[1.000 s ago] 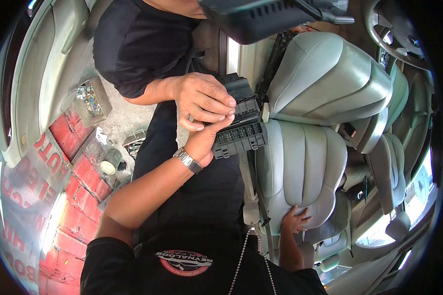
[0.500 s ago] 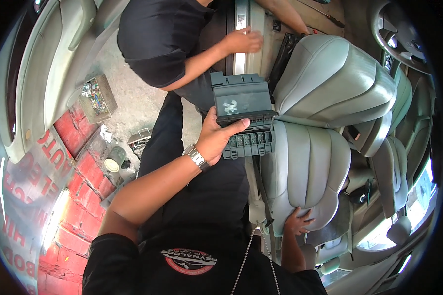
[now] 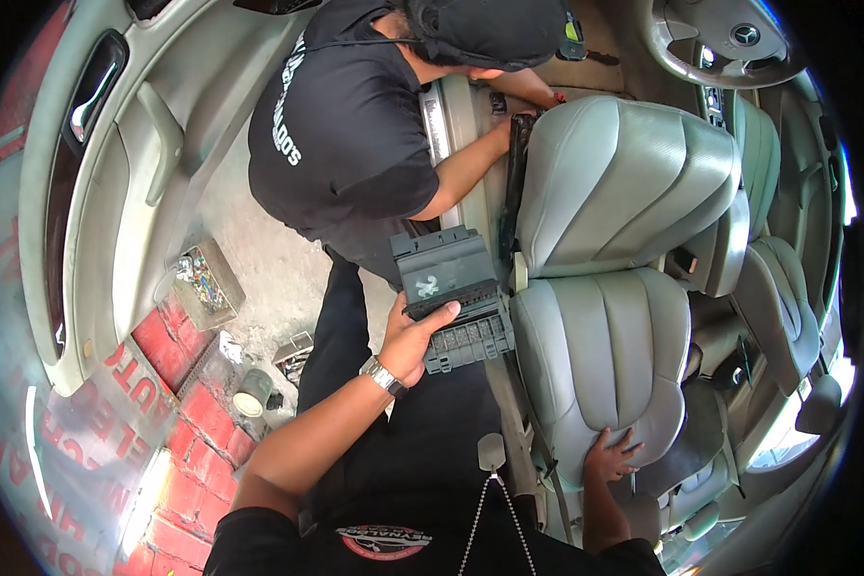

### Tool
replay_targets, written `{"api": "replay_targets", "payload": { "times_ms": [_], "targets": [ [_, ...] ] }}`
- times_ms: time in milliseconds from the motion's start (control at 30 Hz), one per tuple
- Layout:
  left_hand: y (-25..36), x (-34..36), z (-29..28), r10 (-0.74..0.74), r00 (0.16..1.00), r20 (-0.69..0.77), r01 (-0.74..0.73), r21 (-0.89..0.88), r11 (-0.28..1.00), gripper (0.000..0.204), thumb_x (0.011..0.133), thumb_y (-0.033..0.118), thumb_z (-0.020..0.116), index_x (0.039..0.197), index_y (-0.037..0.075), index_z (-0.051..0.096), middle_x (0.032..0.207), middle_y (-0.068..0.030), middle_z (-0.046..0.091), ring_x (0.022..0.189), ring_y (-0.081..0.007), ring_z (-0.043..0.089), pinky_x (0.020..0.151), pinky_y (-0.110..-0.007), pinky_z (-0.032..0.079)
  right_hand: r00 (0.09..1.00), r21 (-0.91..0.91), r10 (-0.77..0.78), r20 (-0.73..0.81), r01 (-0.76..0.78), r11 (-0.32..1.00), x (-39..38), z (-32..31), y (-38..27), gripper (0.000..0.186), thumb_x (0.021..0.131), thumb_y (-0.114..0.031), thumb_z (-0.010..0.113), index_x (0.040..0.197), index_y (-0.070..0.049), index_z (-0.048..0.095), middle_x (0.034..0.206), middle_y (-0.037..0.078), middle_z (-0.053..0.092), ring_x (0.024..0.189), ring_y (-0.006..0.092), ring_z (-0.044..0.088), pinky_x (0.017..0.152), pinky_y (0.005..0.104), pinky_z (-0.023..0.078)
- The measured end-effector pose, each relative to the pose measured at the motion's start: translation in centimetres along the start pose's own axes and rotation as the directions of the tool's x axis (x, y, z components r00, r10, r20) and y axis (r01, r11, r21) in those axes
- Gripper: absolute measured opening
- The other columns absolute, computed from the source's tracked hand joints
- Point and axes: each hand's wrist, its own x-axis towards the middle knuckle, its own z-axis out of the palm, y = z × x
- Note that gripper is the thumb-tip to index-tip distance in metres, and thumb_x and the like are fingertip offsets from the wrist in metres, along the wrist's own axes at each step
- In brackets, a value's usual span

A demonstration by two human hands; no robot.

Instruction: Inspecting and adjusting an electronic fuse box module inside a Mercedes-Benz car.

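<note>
My left hand (image 3: 408,344) grips a dark grey plastic fuse box (image 3: 448,269), its thumb laid across the middle of it. The box has a flat cover with a pale handwritten mark, and rows of connector sockets along its near end. It is held beside a grey leather car seat section (image 3: 605,355). On the near end of that section rests my right hand (image 3: 614,457), fingers spread, holding nothing.
A co-worker in black (image 3: 355,125) leans into the car by the front seat (image 3: 634,187); their hands are partly hidden. The open door (image 3: 115,192) stands left. A bin of small parts (image 3: 223,298) and a can (image 3: 252,394) sit on the floor.
The view has shifted. The co-worker has bent farther in, reaching beside the front seat with the arm that was raised before. My left hand still holds the fuse box; my right still rests on the seat.
</note>
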Motion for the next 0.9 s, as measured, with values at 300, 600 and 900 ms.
{"api": "replay_targets", "payload": {
  "times_ms": [300, 600, 900],
  "targets": [
    [-0.1, -0.4, 0.1, -0.013, 1.0, -0.008, 0.013, 0.008, 1.0, 0.049, 0.081, 0.007, 0.075, 0.119, 0.003, 0.044, 0.115, -0.0091, 0.059, 0.106, -0.0187, 0.059, 0.091, -0.035, 0.049, 1.0, -0.007, 0.005, 0.008, -0.005, 1.0, -0.3, -0.1, 0.1, 0.071, 0.085, -0.061, 0.053, 0.147, -0.04, 0.026, 0.159, 0.002, 0.009, 0.136, 0.0556, 0.014, 0.098, 0.066, 0.033],
    [0.5, -0.3, -0.3, 0.004, 1.0, 0.01, -0.004, 0.011, 1.0, 0.052, 0.079, 0.008, 0.076, 0.12, 0.002, 0.044, 0.115, -0.0088, 0.057, 0.105, -0.0187, 0.058, 0.092, -0.035, 0.048, 0.999, 0.06, 0.002, 0.041, -0.005, 0.998, -0.3, -1.2, -0.1, 0.068, 0.086, -0.059, 0.053, 0.146, -0.039, 0.027, 0.159, 0.002, 0.008, 0.137, 0.0558, 0.008, 0.101, 0.0665, 0.029],
    [0.2, -0.9, -0.8, -0.065, 0.994, 0.089, 0.064, 0.007, 0.998, 0.047, 0.079, 0.006, 0.076, 0.117, -0.001, 0.05, 0.112, -0.0119, 0.062, 0.103, -0.0237, 0.062, 0.089, -0.041, 0.052, 0.999, 0.136, -0.048, -0.007, 0.049, 0.989, -2.1, -3.5, -0.4, 0.071, 0.082, -0.053, 0.061, 0.144, -0.031, 0.035, 0.157, 0.008, 0.013, 0.136, 0.0554, 0.015, 0.097, 0.0668, 0.034]
  ]
}}
